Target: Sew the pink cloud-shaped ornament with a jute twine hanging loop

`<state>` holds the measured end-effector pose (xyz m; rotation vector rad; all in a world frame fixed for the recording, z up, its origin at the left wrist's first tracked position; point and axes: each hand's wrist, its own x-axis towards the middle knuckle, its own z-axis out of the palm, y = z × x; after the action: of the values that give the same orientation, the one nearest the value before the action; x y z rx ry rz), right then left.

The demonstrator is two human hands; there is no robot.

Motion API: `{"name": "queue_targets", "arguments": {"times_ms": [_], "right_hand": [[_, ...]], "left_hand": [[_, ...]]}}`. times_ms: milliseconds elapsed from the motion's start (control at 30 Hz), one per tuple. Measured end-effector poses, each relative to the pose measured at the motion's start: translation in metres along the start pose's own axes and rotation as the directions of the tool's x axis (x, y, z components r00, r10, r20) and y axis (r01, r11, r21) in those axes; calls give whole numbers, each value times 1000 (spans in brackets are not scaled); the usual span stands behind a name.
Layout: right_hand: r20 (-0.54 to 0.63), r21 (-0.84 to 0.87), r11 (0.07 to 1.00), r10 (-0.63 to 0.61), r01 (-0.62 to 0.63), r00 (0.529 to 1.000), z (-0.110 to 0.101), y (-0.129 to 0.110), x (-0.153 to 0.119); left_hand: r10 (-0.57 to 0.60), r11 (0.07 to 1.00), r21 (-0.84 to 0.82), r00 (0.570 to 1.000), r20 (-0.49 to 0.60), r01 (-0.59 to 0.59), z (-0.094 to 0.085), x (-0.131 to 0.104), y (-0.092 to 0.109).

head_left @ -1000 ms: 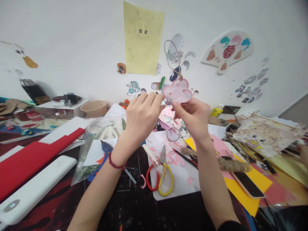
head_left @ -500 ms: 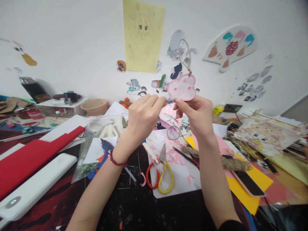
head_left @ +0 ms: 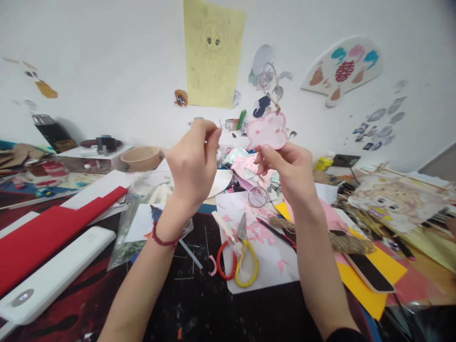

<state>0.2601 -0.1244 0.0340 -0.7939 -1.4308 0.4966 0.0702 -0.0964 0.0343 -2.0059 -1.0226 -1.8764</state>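
My right hand is closed, pinching the lower edge of a pink-edged, cloud-shaped tag between thumb and fingers. From the top of the tag rises a loop of twine. My left hand is held up to the left of the tag, apart from it, thumb and forefinger pressed together. A thin needle-like sliver shows at those fingertips; any thread on it is too fine to make out. Below both hands, scissors with one red and one yellow handle lie partly on white paper.
Pink scraps and a red-and-black pencil lie near the scissors. To the right are a twine bundle and a phone. A white oblong device and red card lie left. The wall stands behind.
My left hand has moved left and slightly up, away from the tag, and has turned so its pinch shows. My right hand and the tag have hardly moved.
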Motion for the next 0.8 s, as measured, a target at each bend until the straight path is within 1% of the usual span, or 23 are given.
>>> {"name": "queue_targets", "arguments": {"times_ms": [133, 200, 267, 333, 467, 533, 600, 700, 800], "right_hand": [[66, 10, 990, 141, -142, 988, -2, -4, -2], [98, -16, 978, 206, -206, 973, -2, -6, -3], [106, -43, 974, 228, -224, 968, 0, -5, -3], [80, -86, 977, 202, -195, 976, 2, -1, -2], [-17, -209, 975, 76, -78, 997, 4, 14, 1], [-49, -220, 974, 40, -50, 998, 4, 20, 2], [-72, -190, 980, 37, -50, 997, 6, 24, 2], [-89, -122, 991, 43, -54, 995, 10, 27, 3], [-102, -68, 996, 47, -54, 994, 14, 27, 2]], "left_hand": [[-42, 998, 39, 999, -30, 43, -4, 4, -9], [-34, 997, 67, 999, -38, 37, -5, 4, -12], [-6, 996, 91, 999, -45, 10, -5, 5, -14], [7, 995, 95, 999, -38, -3, -4, 4, -13], [15, 995, 95, 1000, -22, -13, -1, 3, -7], [19, 999, 49, 999, -28, -18, 1, 3, -3], [-3, 999, -37, 1000, -13, 3, 3, 3, -1], [-46, 986, -159, 997, 70, 56, 7, 2, 2], [-46, 960, -263, 982, 186, 95, 14, -3, 7]]}}
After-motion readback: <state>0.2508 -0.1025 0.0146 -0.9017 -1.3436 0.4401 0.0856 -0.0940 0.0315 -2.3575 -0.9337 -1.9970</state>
